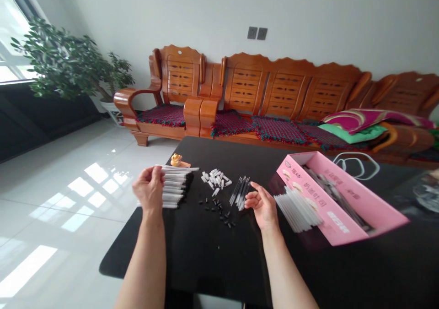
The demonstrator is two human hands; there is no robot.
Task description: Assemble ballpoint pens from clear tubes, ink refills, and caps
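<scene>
Left hand [149, 187] curled at left ends of slim white black-ended plastic pens [173, 190]; whether pinching one, cannot tell. Small white plastic pieces [217, 179], short black plugs [221, 217] between hands. Thin dark refills [240, 192] just left of released right hand [263, 204]; frosted tubes [298, 210] beyond, beside pink cardboard box [343, 217].

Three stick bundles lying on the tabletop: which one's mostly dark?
The middle bundle, beside the right hand: its sticks look largely black. The left bundle, by the left hand, is mostly white; the right bundle, beside the pink box, is whitish.
</scene>
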